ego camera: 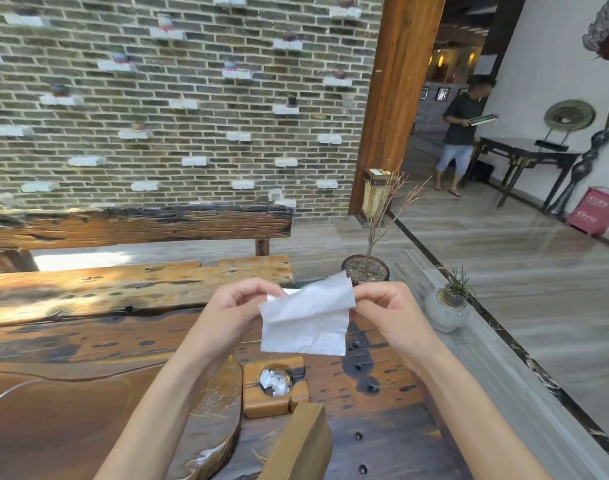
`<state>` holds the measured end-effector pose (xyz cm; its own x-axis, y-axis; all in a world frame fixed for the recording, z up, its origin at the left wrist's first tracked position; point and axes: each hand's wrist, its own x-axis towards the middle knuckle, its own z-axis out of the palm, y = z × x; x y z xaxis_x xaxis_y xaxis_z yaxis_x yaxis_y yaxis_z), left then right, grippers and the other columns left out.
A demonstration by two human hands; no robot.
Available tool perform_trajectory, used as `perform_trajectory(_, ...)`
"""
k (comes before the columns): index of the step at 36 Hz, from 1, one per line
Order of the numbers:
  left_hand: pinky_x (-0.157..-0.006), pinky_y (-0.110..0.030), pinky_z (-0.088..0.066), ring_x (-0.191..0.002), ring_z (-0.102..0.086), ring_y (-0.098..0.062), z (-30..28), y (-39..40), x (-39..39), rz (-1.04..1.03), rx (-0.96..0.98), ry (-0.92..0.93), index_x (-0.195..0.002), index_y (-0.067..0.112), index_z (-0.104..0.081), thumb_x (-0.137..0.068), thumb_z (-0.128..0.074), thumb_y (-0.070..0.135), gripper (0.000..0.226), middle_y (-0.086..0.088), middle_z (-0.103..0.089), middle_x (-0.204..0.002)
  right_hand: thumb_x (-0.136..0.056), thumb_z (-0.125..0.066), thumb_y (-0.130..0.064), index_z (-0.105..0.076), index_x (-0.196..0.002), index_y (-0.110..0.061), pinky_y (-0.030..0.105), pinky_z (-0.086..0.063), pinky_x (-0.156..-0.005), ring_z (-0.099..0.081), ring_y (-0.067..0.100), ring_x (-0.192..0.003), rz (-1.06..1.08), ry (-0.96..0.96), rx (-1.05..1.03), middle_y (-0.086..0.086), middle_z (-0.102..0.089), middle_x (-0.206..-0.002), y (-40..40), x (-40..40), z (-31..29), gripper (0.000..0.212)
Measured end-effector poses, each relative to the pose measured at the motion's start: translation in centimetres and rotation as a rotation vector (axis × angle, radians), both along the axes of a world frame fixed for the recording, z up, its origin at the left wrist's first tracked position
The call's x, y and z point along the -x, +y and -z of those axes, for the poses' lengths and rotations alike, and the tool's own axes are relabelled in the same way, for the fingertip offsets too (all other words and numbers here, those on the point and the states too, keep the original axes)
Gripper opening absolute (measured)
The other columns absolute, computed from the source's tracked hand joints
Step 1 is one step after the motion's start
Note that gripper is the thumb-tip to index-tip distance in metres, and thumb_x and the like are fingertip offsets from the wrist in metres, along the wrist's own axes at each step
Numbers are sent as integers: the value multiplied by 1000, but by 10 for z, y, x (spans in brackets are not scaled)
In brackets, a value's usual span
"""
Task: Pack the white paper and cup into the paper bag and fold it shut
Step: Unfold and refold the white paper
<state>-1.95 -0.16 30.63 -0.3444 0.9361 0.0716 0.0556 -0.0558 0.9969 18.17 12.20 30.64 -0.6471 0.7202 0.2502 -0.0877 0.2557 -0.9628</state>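
The left hand [235, 308] pinches the upper left edge of a white paper [308, 318] at the middle of the frame, fingers closed on the sheet. The right hand [386, 311] grips the paper's upper right corner in the same way, fingertips pressed together on it. The sheet hangs between the two hands, creased, with its top part folded forward over the rest, held in the air above a dark wooden table [88, 341].

Below the paper, at lower centre, a wooden block holder [277, 393] sits on the table; its round hollow holds crumpled white scraps [274, 382]. Just in front of it, at the bottom edge of the frame, stands the brown paper bag [303, 445], seen from its upper edge; what lies inside cannot be told.

At centre right, past the table's far end, a dark round pot [365, 270] holds gravelly soil and a bare twig plant. To its right a pale rounded vase [447, 311] holds a small green plant. The cup cannot be made out.
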Motion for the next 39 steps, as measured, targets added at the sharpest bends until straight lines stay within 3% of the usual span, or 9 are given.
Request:
perform_trajectory(2,-54,-15,-39,-57,-55,-4,3,0,2,-28,31,44,-78,7,-74,-94,-45,-6,36,11,-63,-60,-89,-53,16,-80,-84,-4,25,-55,-79,-74,18,-89,22,-19,-11,7,-80,-89,3,0,1,34)
perform_trajectory(7,-79,-38,-42,-87,-61,-26,7,2,8,-57,24,43,-78,12,-78,-95,-46,-3,40,-8,-71,-87,-90,-51,12,-80,-76,-15,21,-53,-81,-72,14,-90,29,-72,-62,0,-79,-88,4,4,-1,43)
perform_trajectory(10,-72,-28,-47,-78,-64,-14,6,3,7,-63,24,11,-74,11,-75,-96,-43,-5,42,2,-70,-74,-91,-51,11,-78,-73,-17,24,-50,-82,-70,13,-87,28,-85,-90,-1,-77,-86,6,5,0,43)
perform_trajectory(12,-65,-24,-43,-74,-59,-20,7,4,6,-67,10,5,-72,11,-71,-96,-43,-5,41,0,-65,-70,-90,-51,12,-77,-73,-17,21,-49,-81,-69,10,-86,19,-79,-88,-1,-77,-86,7,6,0,42)
perform_trajectory(16,-62,-36,-22,-73,-35,-28,10,6,7,-89,-8,-1,-72,13,-66,-92,-45,4,30,-12,-46,-75,-89,-57,14,-77,-77,-13,18,-52,-75,-70,10,-82,-9,-34,-57,0,-77,-83,7,4,1,36)
perform_trajectory(22,-46,-21,-32,-51,-49,-6,12,13,0,-51,0,-70,-70,13,-53,-98,-35,-4,37,10,-54,-56,-84,-59,18,-79,-74,-16,31,-55,-82,-71,20,-87,5,-17,-114,6,-77,-87,13,0,6,41)
perform_trajectory(27,-47,-24,-31,-55,-42,-14,14,16,-6,-34,-36,-173,-67,18,-51,-100,-35,1,40,2,-48,-61,-87,-68,4,-76,-94,-21,41,-58,-83,-72,27,-92,45,18,-128,4,-78,-94,13,-1,5,27)
perform_trajectory(31,-50,-25,-40,-65,-50,-17,13,17,-9,-10,-74,-240,-68,15,-49,-100,-36,0,38,-5,-51,-71,-85,-75,-9,-52,-107,-24,59,-52,-87,-68,42,-94,68,60,-74,10,-77,-96,16,2,6,35)
perform_trajectory(39,-48,-20,-42,-62,-50,-15,14,19,-10,6,-81,-275,-69,14,-48,-99,-35,-2,37,-2,-52,-67,-85,-74,-7,-47,-93,-21,46,-55,-85,-73,29,-89,90,64,-60,13,-77,-92,18,5,3,31)
